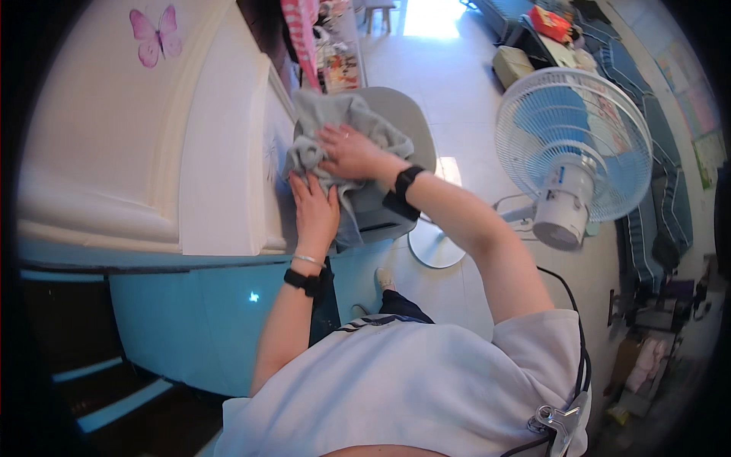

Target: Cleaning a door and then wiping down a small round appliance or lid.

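Pale short-sleeved shirt [411,381], black wristbands [302,282], silver bracelet [308,260]

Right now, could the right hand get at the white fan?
Likely yes: the right hand would have to leave the grey cloth, but the white fan stands to its right with nothing seen blocking the way; depth is hard to judge.

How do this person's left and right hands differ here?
The left hand touches the near edge of the gray cloth; the right hand lies farther in. The left hand's fingers point mostly away from the body, the right hand's toward the left. The left wrist shows a pale bracelet; the right shows none. Both are bare.
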`<state>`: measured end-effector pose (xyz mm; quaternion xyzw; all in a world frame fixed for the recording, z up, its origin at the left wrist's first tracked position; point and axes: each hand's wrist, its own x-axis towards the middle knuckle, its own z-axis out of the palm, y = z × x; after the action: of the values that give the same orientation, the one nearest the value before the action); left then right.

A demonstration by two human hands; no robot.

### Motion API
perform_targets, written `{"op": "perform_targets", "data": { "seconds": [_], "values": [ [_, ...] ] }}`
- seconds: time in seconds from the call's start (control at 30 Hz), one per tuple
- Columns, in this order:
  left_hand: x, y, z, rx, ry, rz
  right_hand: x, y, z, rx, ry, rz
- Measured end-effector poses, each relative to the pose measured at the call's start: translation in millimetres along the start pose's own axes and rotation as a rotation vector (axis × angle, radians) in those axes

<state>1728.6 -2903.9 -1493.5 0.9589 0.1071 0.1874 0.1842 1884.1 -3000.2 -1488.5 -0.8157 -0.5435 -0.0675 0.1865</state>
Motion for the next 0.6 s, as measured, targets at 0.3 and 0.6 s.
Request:
{"op": "perform_targets", "data": {
  "seconds": [0.3,0.6],
  "values": [
    [-56.8,50.9,-0.7,0.05,-0.071,0.327,-154.3,-73.8,-32.5,0.053,0.297,0.36],
    [-4.9,76.9,-42.9,-0.763,-0.013,0.345,-222.7,15.9,-64.9,1.4,1.308,0.89]
  ]
}}
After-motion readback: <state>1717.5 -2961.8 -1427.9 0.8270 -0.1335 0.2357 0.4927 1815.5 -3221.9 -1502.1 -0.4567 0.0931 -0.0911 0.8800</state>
